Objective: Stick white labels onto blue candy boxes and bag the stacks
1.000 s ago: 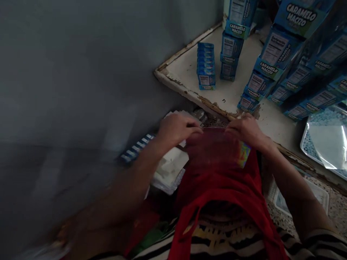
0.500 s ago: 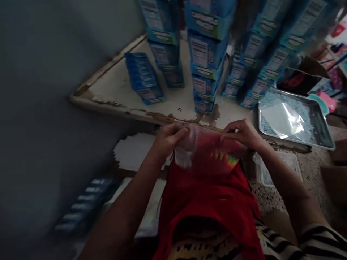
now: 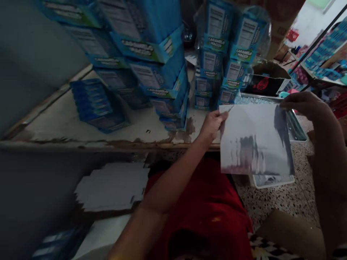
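Observation:
A clear, glossy plastic bag [image 3: 244, 141] is stretched out flat between my hands, catching a pale reflection. My left hand [image 3: 211, 124] pinches its upper left corner between thumb and fingers. At the opposite upper corner, my right hand [image 3: 306, 103] grips the bag's edge, its fingers partly in shadow. Behind the bag, a metal tray [image 3: 298, 126] of small light-blue pieces is mostly covered from view. Tall stacks of blue candy boxes [image 3: 168, 76] marked "Caramelo Macizo" rise from the worn white table [image 3: 130, 133] beyond my left hand.
Several folded blue cartons [image 3: 94, 104] lean together at the table's left. Below the table edge sit a pile of white sheets [image 3: 114, 186] and a clear plastic container [image 3: 271, 181]. Cardboard [image 3: 292, 234] lies on the speckled floor. A black open box [image 3: 264, 81] stands behind.
Both hands have moved right and away from the red apron, carrying the plastic bag. The bag, partly bunched in the left hand before, is now spread wide. The view has shifted right.

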The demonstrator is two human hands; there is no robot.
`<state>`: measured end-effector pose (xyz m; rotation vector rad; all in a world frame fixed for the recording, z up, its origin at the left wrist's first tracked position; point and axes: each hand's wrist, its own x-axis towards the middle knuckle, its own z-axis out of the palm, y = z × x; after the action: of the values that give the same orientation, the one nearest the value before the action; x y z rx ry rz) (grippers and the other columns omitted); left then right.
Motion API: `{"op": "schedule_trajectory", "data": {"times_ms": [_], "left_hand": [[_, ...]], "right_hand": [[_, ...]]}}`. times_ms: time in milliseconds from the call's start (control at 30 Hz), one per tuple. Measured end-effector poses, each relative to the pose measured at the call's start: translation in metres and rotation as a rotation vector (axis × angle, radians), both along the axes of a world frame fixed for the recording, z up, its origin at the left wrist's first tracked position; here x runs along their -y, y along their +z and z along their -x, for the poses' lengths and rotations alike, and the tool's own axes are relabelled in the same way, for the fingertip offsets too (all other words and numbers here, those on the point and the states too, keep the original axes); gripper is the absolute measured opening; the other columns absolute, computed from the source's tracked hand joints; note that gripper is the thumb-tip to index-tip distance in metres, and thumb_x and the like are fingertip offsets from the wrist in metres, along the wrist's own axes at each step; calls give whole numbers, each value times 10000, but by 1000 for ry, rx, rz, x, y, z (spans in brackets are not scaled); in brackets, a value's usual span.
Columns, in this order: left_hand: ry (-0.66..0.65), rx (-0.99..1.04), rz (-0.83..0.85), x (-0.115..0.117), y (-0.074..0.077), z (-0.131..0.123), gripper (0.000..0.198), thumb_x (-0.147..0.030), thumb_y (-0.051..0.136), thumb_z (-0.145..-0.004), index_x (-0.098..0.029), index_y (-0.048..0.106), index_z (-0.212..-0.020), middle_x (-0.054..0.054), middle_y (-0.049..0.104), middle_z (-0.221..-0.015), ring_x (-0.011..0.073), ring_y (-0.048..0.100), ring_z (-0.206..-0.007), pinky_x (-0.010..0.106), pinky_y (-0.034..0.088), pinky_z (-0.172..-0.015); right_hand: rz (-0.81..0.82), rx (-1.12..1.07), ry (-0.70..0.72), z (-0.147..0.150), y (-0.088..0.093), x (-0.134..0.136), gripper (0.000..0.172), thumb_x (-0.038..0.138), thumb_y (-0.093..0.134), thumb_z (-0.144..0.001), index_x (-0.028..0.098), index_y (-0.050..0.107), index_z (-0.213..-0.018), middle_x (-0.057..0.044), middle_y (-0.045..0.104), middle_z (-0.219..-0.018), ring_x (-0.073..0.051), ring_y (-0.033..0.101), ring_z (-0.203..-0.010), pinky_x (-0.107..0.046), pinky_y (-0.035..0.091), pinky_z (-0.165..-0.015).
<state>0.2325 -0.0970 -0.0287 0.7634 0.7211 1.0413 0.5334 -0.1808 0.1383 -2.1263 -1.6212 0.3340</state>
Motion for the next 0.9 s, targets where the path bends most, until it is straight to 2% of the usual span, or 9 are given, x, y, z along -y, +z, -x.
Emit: {"op": "schedule_trajectory", "data": {"times_ms": [67, 100, 167, 300, 400, 533, 700, 800, 900], "left_hand": [[-15, -12, 18, -15, -6, -45, 291, -298, 945, -658, -147, 772, -838, 20, 760, -757, 158, 660, -721, 254, 518, -687], [-20, -21, 26, -22, -10, -62, 258, -286, 925, -677, -144, 765, -822, 11, 749, -739, 145, 639, -703, 248, 502, -689], [-45, -33, 16, -33, -20, -84, 177, -262, 872, -733, -142, 755, -789, -4, 724, -709, 125, 606, -689, 233, 468, -696], [-143, -3, -13, -45, -36, -95, 122, -263, 819, -801, -152, 770, -798, -7, 697, -695, 132, 589, -686, 251, 447, -706], [-131, 67, -15, -48, -40, -96, 177, -297, 890, -766, -165, 782, -811, -1, 705, -710, 166, 650, -778, 274, 480, -785], [-124, 137, -18, -46, -40, -102, 263, -367, 950, -725, -175, 801, -826, 30, 781, -849, 226, 705, -1030, 295, 502, -914], [-102, 257, 58, -38, -38, -118, 202, -340, 889, -812, -172, 801, -881, 75, 804, -1034, 251, 673, -1232, 344, 491, -1058], [-72, 316, 108, -32, -37, -126, 126, -281, 812, -888, -166, 769, -859, 75, 789, -1032, 222, 674, -1220, 337, 479, -1090], [-45, 328, 189, -30, -38, -131, 127, -263, 778, -915, -169, 729, -846, 64, 757, -975, 196, 689, -1135, 310, 490, -1052]], "right_hand": [[35, 218, -116, -21, -2, -24, 120, 208, 829, -869, 93, 829, -835, -100, 728, -724, -174, 584, -749, -394, 376, -743], [-9, 340, -151, -22, -11, -36, 105, 196, 823, -874, 92, 835, -871, -126, 752, -800, -199, 600, -801, -401, 379, -772], [-150, 494, -110, -8, -40, -56, 134, 190, 777, -915, 118, 839, -1009, -167, 782, -1020, -252, 635, -942, -409, 402, -857], [-245, 485, 195, 53, -110, -77, 292, 244, 610, -1042, 191, 766, -1283, -141, 774, -1220, -305, 633, -1101, -426, 416, -948], [-274, 513, 256, 79, -143, -83, 318, 270, 553, -1068, 229, 739, -1323, -120, 779, -1238, -323, 600, -1107, -448, 393, -934], [-326, 504, 289, 76, -164, -85, 350, 256, 508, -1075, 246, 725, -1349, -99, 786, -1237, -316, 600, -1103, -469, 393, -968], [-368, 535, 293, 70, -183, -73, 453, 257, 497, -1076, 161, 617, -1502, -160, 672, -1486, -327, 576, -1334, -490, 377, -1133], [-384, 508, 272, 71, -191, -62, 458, 235, 526, -1058, 153, 616, -1499, -167, 655, -1514, -310, 568, -1396, -476, 373, -1181], [-449, 484, 235, 71, -194, -53, 356, 239, 538, -1062, 206, 702, -1375, -120, 725, -1426, -275, 625, -1323, -464, 340, -1217]]}}
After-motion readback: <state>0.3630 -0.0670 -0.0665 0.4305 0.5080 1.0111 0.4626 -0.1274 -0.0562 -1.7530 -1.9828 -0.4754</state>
